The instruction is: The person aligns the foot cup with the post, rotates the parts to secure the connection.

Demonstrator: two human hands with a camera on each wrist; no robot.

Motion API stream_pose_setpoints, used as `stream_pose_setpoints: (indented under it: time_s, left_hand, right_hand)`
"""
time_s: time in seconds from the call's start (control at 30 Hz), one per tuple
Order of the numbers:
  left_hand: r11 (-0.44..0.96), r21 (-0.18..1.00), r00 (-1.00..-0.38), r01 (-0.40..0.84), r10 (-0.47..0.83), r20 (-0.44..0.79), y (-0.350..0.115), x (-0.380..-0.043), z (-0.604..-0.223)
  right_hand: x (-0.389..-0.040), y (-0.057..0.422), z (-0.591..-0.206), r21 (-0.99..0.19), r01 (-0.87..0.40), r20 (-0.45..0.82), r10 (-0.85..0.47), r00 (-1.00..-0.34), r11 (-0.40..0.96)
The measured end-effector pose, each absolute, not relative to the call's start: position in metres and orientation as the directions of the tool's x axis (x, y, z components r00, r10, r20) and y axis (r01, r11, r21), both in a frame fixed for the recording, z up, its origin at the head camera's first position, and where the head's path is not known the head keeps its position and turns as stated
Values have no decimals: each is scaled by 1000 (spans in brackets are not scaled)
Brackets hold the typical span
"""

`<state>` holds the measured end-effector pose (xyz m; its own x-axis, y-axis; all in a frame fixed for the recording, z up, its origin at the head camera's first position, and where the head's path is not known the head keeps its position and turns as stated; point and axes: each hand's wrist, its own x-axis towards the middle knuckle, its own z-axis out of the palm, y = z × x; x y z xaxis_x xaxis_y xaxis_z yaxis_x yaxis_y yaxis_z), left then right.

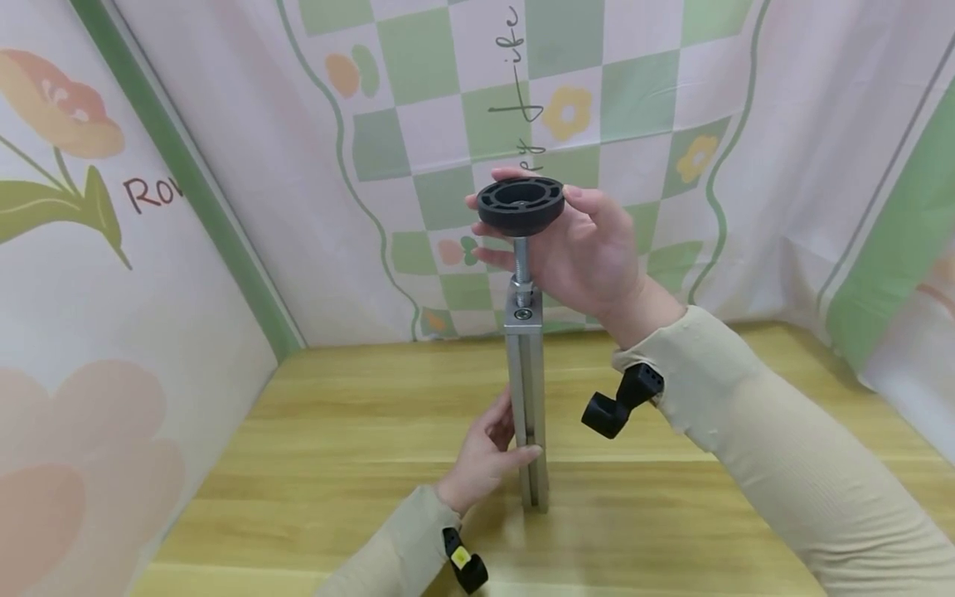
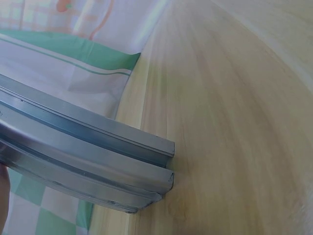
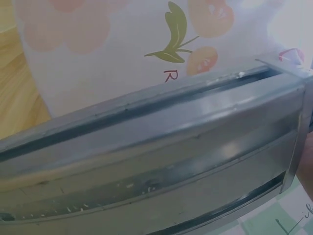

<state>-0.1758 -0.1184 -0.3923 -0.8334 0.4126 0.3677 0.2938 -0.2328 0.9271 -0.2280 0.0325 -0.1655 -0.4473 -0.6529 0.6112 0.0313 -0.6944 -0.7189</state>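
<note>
An aluminium profile [image 1: 515,373] with slots along its sides stands upright near the middle of the head view. My left hand [image 1: 477,464] grips it low down, thumb across the near side. On its top sits a metal end plate [image 1: 524,329] with a bolt. From there a threaded rod [image 1: 521,259] with a nut rises to a black round levelling foot [image 1: 520,222]. My right hand [image 1: 589,257] holds the foot by its rim, thumb at the right and fingers behind. The profile's lower end [image 2: 151,178] shows in the left wrist view, its slotted side [image 3: 161,147] in the right.
Beneath is a wood-grain table [image 1: 336,423]. A patterned curtain [image 1: 418,141] hangs behind it, with a flowered sheet [image 1: 149,274] along the left side. Black mounts [image 1: 622,402] are strapped to both sleeves.
</note>
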Motion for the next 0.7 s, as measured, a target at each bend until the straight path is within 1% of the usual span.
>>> stream_pose_setpoints:
  time_s: [0.1,0.23,0.4,0.5,0.63,0.7]
  left_hand:
    - [-229,927,-832,296,414,368,-118,-176,-393]
    - [-235,925,-832,299,410,374,-118,-176,-393]
    - [-238,924,-834,298,406,374,-117,-176,-392]
    - [-240,922,-833,303,404,378,-116,-175,-392]
    - [-246,920,-830,306,404,385,-116,-175,-394]
    - [-244,920,-831,307,403,384,-116,-175,-394]
  right_hand:
    - [-226,33,-164,-727,-10,608,-637,-474,-687]
    - [-224,32,-161,-736,-68,600,-603,-526,-673]
    - [-225,33,-164,-723,-88,601,-561,-569,-686]
    - [-225,32,-166,-697,-122,613,-500,-611,-707]
    - [-221,29,-170,-671,-231,638,-390,-664,-704]
    - [-220,28,-171,-666,-276,649,-356,-673,-692]
